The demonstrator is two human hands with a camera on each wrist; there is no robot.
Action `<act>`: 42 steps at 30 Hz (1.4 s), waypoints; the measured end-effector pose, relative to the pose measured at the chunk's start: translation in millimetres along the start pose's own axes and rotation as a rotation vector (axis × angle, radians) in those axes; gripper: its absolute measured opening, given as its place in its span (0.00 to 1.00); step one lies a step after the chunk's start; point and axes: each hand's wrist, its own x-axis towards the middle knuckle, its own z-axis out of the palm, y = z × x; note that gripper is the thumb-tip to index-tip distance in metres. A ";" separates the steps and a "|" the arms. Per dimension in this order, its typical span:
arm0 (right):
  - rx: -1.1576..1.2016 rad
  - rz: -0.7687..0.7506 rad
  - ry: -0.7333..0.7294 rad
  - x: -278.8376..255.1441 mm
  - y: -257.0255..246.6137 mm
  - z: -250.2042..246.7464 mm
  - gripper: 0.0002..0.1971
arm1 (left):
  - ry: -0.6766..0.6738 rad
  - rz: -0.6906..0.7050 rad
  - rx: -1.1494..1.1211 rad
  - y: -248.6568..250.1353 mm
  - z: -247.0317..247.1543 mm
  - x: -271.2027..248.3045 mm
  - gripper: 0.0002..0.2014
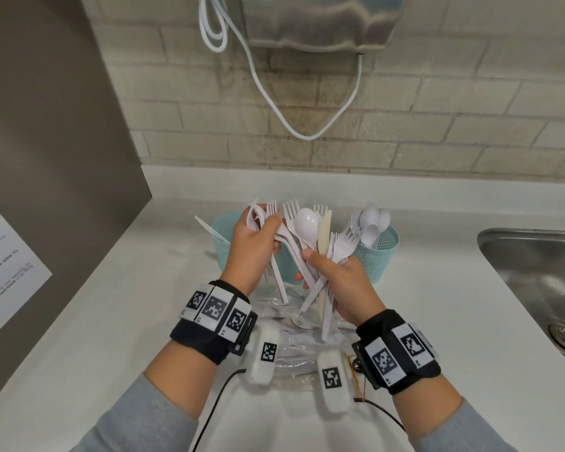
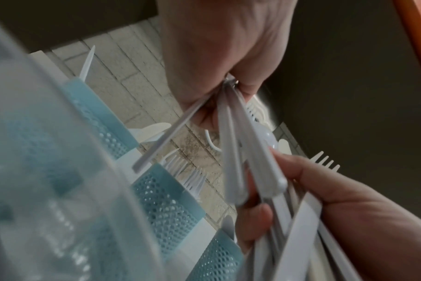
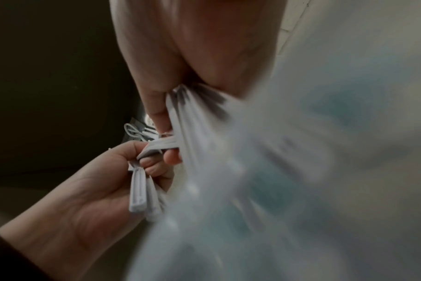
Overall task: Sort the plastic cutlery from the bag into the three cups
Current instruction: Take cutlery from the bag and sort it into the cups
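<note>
**Both hands full of cutlery above the bag**

Left of centre in the head view, the left hand [image 1: 253, 244] clenched a small bunch of white plastic cutlery [image 1: 276, 256]. Beside it, the right hand [image 1: 338, 283] grasped a larger mixed bundle [image 1: 313, 236] of forks, one spoon and one cream knife. Three perforated turquoise plastic cups [image 2: 167, 207] stood behind; the rightmost cup [image 1: 377, 256] held spoons. The clear plastic bag [image 1: 294, 353] lay at lower centre on the white counter [image 1: 111, 321].

The head view is evenly and softly lit, with straight lines bent at its edges. Both wrist views are dim and smeared by blur, the clear bag [image 3: 301, 171] being rendered out of focus.
</note>
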 end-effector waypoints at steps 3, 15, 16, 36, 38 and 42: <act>-0.036 -0.017 0.020 0.6 0.0 -1.7 0.07 | -0.001 0.037 0.061 2.2 1.9 2.5 0.05; -0.058 -0.064 0.211 -5.0 4.5 -28.1 0.07 | 0.016 0.158 -0.026 38.1 16.5 52.2 0.12; -0.053 -0.068 0.214 -5.5 3.4 -29.2 0.07 | -0.012 0.167 0.001 36.9 23.4 54.5 0.13; 0.030 -0.096 0.199 -3.0 -4.3 -33.8 0.08 | -0.089 0.306 0.687 -35.7 51.2 50.3 0.08; 0.044 -0.099 0.175 -3.0 -4.5 -33.1 0.07 | -0.098 0.268 0.787 -38.1 49.3 52.4 0.17; 0.033 -0.118 0.142 -3.2 -3.8 -31.7 0.05 | -0.079 0.249 0.630 -37.5 44.9 50.8 0.42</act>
